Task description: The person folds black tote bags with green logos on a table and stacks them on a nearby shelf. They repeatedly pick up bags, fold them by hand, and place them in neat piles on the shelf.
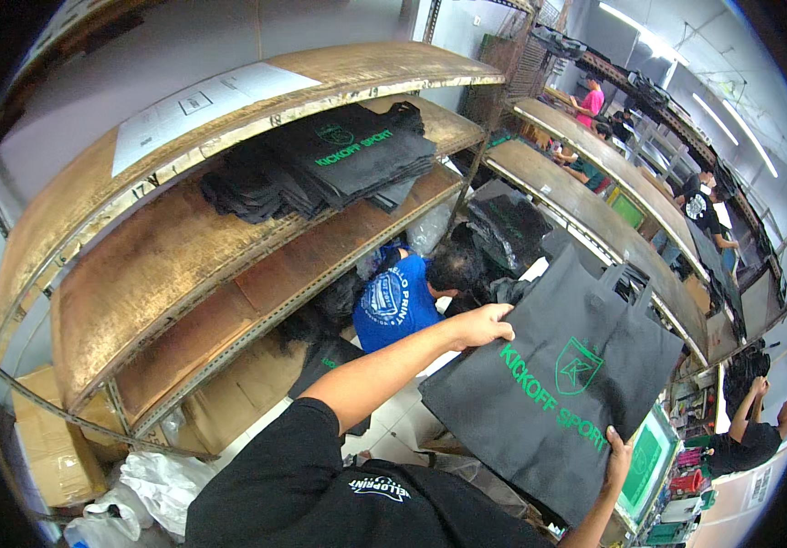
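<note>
The operator's black sleeve (279, 457) fills the bottom centre of the frame, nearest to me. A black tote bag (540, 393) with a green shield emblem and lettering is held tilted at centre right, printed face visible, handles toward the upper right. The left hand (485, 326) is closed on the bag's left edge. The right hand (618, 458) pinches its lower right edge, thumb on the printed face; the remaining fingers are partly hidden, so their exact spread cannot be told.

Beyond the bag, at lower right, stands a frame (646, 470) with a green panel. At lower left lie white plastic bags (152, 493) beside a cardboard box (56, 447). At centre, a co-worker in a blue shirt (398, 306) is bent low beside the shelving. A stack of black bags (339, 160) with green print rests on a wooden shelf (152, 269) at upper centre. A white sheet (202, 110) lies on the shelf above. Farthest, at upper right, is a person in a pink top (590, 105).
</note>
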Demonstrator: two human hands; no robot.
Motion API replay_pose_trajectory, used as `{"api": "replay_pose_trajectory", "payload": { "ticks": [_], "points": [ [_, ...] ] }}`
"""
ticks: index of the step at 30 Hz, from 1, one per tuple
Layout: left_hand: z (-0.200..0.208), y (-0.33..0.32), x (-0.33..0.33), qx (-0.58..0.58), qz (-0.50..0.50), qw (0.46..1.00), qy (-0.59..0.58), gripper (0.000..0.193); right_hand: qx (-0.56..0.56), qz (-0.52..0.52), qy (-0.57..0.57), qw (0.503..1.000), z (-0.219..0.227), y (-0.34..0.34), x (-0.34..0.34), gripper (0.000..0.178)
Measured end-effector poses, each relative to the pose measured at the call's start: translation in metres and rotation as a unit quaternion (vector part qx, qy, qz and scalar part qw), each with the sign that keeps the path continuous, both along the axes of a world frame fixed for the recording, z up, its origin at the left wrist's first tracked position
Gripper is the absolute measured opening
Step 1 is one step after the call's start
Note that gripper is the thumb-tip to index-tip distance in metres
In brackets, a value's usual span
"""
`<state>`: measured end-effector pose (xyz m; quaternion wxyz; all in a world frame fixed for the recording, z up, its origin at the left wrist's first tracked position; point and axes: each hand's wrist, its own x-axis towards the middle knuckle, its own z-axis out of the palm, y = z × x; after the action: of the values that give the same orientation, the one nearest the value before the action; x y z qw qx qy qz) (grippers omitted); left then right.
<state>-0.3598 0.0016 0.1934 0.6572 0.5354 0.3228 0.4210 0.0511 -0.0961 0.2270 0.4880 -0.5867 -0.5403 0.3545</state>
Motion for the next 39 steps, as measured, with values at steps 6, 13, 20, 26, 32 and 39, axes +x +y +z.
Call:
{"api": "replay_pose_trajectory", "payload": {
  "ticks": [6,13,20,26,32,39],
  "points": [
    [0.035,0.016,-0.076,-0.015,0.045,0.999,0.0,0.035,0.012,0.047,0.017,0.999,0.023,0.046,-0.057,0.062],
    [0.081,0.042,-0.159,-0.023,0.13,0.989,0.063,0.038,0.011,0.099,0.043,0.994,0.027,0.132,-0.126,0.059],
    [0.114,0.094,-0.24,-0.035,0.19,0.977,0.087,0.035,0.007,0.171,0.14,0.975,0.044,0.218,-0.218,0.056],
    [0.125,0.165,-0.305,-0.042,0.211,0.964,0.155,0.034,0.014,0.211,0.163,0.964,0.031,0.324,-0.281,0.053],
    [0.119,0.224,-0.368,-0.04,0.273,0.932,0.233,0.04,-0.042,0.253,0.304,0.918,0.03,0.392,-0.37,0.05],
    [0.105,0.262,-0.452,-0.015,0.38,0.802,0.461,0.06,-0.052,0.28,0.379,0.881,0.015,0.452,-0.479,0.046]
  ]
}}
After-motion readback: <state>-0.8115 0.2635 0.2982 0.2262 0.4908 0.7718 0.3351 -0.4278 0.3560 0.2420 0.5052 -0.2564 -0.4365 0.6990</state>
